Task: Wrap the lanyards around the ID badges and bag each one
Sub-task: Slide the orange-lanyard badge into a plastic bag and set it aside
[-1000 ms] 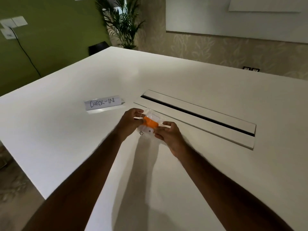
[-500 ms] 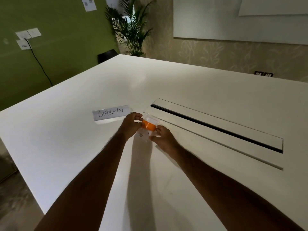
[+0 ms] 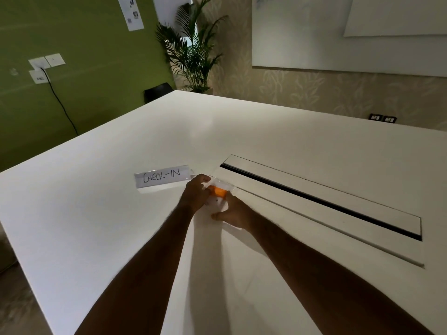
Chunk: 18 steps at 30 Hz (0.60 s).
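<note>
White table (image 3: 101, 213) fills the frame, its cable slot (image 3: 321, 201) running toward the right. CHECK-IN sign (image 3: 162, 178) stands left of centre. Left hand (image 3: 195, 195) and right hand (image 3: 233, 212) meet at centre, both pinching a clear bag (image 3: 221, 189) between them; orange lanyard (image 3: 216, 191) shows inside.

badge (image 3: 216, 203) half hidden by both hands, orange lanyard (image 3: 217, 191) partly covered

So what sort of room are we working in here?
Most likely an office meeting room set up as an event check-in desk: a big white table with a cable slot, a whiteboard on the wall, and a handwritten CHECK-IN sign.
</note>
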Available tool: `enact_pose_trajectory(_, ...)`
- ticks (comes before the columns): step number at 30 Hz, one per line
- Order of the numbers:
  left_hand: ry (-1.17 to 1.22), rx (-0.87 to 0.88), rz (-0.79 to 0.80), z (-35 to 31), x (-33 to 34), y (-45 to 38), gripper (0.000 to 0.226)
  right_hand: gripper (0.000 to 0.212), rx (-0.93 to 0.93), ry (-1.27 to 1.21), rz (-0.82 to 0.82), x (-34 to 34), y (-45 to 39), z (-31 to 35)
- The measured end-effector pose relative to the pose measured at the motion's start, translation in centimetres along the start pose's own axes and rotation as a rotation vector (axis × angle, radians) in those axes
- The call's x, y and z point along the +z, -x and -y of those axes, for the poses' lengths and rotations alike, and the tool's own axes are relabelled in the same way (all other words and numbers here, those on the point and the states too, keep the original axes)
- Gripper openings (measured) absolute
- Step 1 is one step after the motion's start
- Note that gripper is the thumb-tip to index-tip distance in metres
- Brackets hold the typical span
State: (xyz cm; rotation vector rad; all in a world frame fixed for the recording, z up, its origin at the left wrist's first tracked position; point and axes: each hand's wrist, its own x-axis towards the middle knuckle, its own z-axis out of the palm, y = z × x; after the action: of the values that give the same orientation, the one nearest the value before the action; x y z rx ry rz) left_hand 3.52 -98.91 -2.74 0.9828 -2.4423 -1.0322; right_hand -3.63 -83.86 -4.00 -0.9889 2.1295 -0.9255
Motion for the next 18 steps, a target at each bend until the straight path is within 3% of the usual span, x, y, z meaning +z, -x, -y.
enact_pose_trajectory(8,-0.101,0.026,-0.061,0.3,0.5,0.8,0.034,0.085,0.018,0.113,-0.009,1.0,0.6,1.0)
enact_pose_trajectory(15,-0.192,0.092,-0.071,0.7,-0.6,2.2,0.041,0.084,0.115,0.051,-0.031,0.2,1.2,1.0)
enact_pose_trajectory(18,-0.232,0.118,-0.081,0.4,-1.0,3.4,0.04,0.088,0.117,0.188,-0.054,-0.6,2.5,0.5)
